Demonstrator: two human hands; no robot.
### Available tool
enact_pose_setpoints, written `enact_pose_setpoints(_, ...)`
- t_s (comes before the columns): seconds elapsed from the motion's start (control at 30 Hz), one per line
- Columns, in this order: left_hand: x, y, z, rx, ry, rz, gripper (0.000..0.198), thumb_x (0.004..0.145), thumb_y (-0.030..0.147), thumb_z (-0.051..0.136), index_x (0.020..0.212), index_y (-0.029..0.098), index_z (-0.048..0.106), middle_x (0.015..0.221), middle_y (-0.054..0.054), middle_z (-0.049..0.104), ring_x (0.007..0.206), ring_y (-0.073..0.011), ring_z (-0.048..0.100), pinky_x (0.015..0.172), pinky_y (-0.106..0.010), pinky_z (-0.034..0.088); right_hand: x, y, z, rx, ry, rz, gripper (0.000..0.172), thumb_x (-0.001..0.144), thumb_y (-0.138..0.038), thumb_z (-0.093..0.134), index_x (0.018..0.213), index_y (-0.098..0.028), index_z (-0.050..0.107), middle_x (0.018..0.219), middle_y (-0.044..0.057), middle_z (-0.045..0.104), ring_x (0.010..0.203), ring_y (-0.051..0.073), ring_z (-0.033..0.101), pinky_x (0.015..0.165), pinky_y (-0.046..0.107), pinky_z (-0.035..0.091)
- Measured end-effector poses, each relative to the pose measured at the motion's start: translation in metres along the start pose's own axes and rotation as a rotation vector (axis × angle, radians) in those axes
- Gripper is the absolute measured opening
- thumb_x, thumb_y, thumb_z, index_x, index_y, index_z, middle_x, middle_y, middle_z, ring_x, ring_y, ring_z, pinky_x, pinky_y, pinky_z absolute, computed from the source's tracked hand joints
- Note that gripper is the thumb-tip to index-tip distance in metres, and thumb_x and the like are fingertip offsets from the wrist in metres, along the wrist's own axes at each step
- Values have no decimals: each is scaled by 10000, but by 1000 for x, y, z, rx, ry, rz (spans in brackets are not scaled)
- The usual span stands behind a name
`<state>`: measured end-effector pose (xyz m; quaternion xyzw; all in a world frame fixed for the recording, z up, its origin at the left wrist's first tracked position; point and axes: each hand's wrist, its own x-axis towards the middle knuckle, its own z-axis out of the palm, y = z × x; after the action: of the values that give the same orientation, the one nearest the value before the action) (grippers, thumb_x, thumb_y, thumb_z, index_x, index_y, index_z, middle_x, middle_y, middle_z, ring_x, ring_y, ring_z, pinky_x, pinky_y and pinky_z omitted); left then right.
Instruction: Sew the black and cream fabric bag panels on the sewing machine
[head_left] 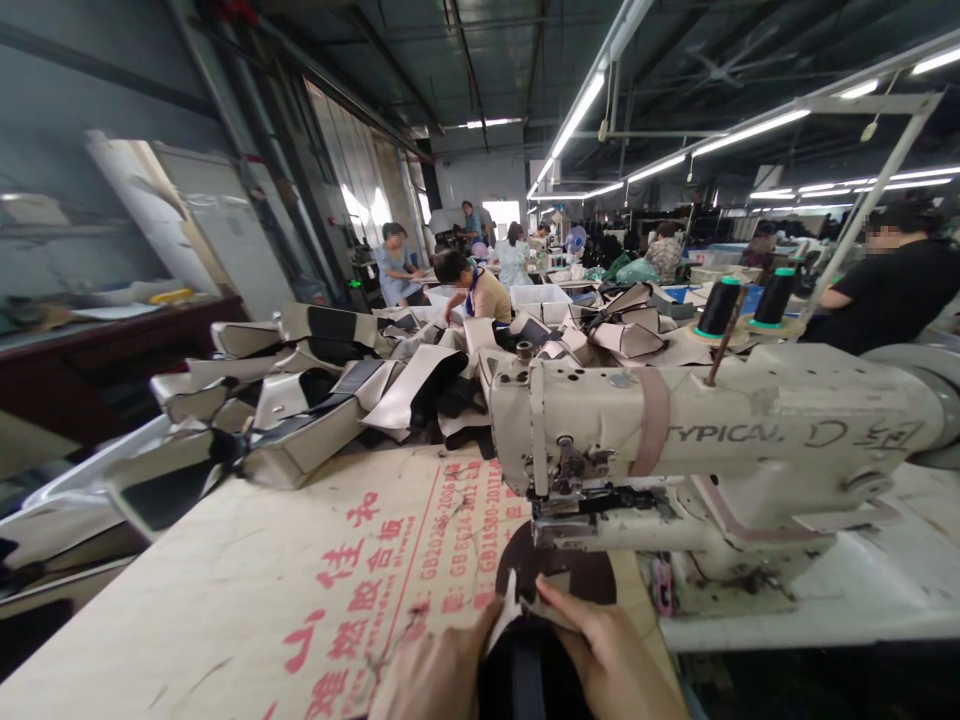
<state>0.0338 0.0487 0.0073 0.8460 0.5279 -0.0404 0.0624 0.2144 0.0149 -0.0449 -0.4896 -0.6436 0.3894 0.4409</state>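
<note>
Holding one black and beige piece (532,675): my two hands, at the bottom edge of the view, just in front of the sewing machine.

Left hand (439,662): fingers closed along the piece's left side, fingertips partly hidden behind its beige edge.

Right hand (611,645): thumb and fingers drawn narrow on the beige edge at the right, near the piece's far end.

Dark brown disc (600,578): one, flat, beyond my fingertips and below the machine's narrow lower arm.

Plywood board (225,565): pale, printed in red characters and numbers, strewn with loose dark threads; to the left of my hands.

Sewing machine (585,410): one, cream, worn, lettered "TYPICAL", its head ahead of my hands and its body reaching off to the right.

Thread spools (718,310): two, black, teal at the ends, upright behind the machine.

Pile (307,430): many beige and black pieces, heaped at all angles across the board's far edge and down the left side.

People: one in a tan top (491,297), bent forward beyond the pile; one in a black top (900,275), at the right; several others farther back.

Tube lights (581,115): long rows, overhead.
</note>
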Motion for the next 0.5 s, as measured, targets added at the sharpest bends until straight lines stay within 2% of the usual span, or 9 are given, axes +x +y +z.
enact_pose_setpoints(0.1, 9, -8, -16, -21, -30, 86, 645, 714, -14, 362, 1300, 240, 451, 793, -83, 710, 761, -230, 681, 662, -287, 495, 3, -1, -1, -9, 0, -32, 377, 912, -221, 405, 1276, -174, 488, 1208, 72, 550, 1143, 198, 504, 1015, 379, 379)
enact_pose_setpoints(0.17, 13, -11, -17, -79, -26, 148, 591, 781, 40, 367, 1332, 249, 408, 825, -75, 702, 753, -213, 675, 651, -269, 494, 3, 3, -1, -38, 6, -28, 375, 925, -238, 385, 1282, -173, 482, 1208, 78, 552, 1142, 200, 506, 1009, 382, 387)
enact_pose_setpoints(0.3, 13, -13, -2, -283, 86, 223, 475, 894, 173, 317, 1335, 339, 383, 1002, -35, 669, 823, -163, 662, 713, -241, 504, 3, 4, -2, -115, -6, -7, 368, 940, -260, 369, 1276, -170, 488, 1253, 76, 518, 1167, 188, 482, 1028, 360, 372)
enact_pose_setpoints(0.4, 10, -15, 15, -371, 103, 165, 507, 882, 126, 294, 1358, 285, 361, 1054, -43, 673, 893, -158, 659, 788, -241, 505, 5, -6, -2, -152, 52, -23, 339, 934, -305, 409, 1209, -165, 551, 1225, 69, 543, 1158, 172, 489, 1038, 316, 364)
enact_pose_setpoints(0.5, 3, -16, 31, -401, 104, 172, 591, 832, 56, 296, 1385, 263, 313, 1104, -44, 663, 927, -156, 656, 787, -223, 516, 6, -16, -3, -185, 63, -108, 307, 936, -316, 412, 1147, -183, 592, 1153, 53, 592, 1095, 155, 537, 992, 269, 411)
